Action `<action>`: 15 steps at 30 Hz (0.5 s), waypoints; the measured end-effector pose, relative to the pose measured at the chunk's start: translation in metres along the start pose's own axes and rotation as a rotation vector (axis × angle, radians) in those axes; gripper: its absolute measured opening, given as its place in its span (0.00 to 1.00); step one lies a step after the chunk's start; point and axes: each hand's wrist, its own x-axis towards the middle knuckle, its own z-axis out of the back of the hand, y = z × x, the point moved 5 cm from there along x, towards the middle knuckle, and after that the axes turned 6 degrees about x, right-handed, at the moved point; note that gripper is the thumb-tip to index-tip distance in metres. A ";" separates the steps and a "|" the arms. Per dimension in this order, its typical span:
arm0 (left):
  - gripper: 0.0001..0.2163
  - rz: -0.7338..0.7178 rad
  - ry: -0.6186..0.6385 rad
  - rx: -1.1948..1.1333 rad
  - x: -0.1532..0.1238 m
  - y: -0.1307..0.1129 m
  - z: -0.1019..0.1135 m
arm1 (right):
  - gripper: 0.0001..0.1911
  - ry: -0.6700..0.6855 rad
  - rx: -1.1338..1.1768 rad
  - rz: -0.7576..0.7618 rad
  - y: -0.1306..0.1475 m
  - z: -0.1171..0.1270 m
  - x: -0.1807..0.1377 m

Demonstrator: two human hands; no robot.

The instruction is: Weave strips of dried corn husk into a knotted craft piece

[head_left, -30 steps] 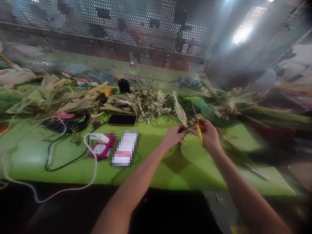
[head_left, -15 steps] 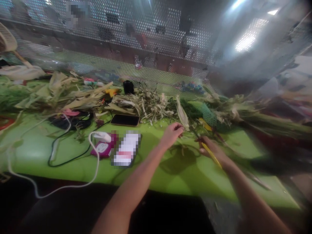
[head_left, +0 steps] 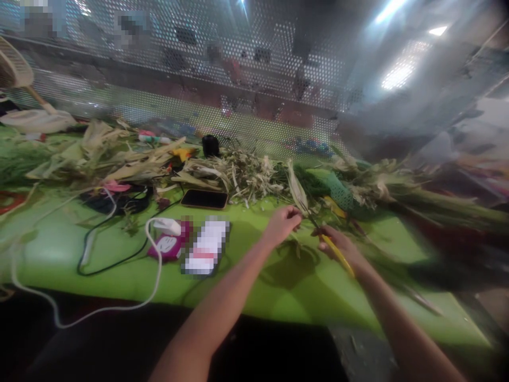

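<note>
Prob trimming husk (head_left: 296,188) & needing steady aim nxt: L hand (head_left: 283,223) sitting near-closed, can't tell on what, R hand (head_left: 343,244) gripping yellow tool (head_left: 337,249).

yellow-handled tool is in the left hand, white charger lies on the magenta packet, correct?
The head view shows the yellow-handled tool in the right hand, not the left hand; the white charger does lie on the magenta packet.
</note>
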 end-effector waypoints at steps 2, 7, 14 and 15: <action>0.07 -0.007 0.008 0.004 0.000 0.001 0.000 | 0.26 -0.010 0.023 -0.028 -0.002 0.000 0.000; 0.08 -0.020 0.011 0.045 -0.001 0.002 0.001 | 0.24 -0.062 0.087 -0.151 -0.010 -0.002 -0.002; 0.11 -0.029 -0.008 0.044 -0.002 0.000 0.005 | 0.16 -0.222 -0.214 -0.074 -0.033 0.025 -0.023; 0.11 -0.036 -0.009 0.042 -0.002 -0.001 0.005 | 0.15 -0.231 -0.305 -0.067 -0.040 0.032 -0.029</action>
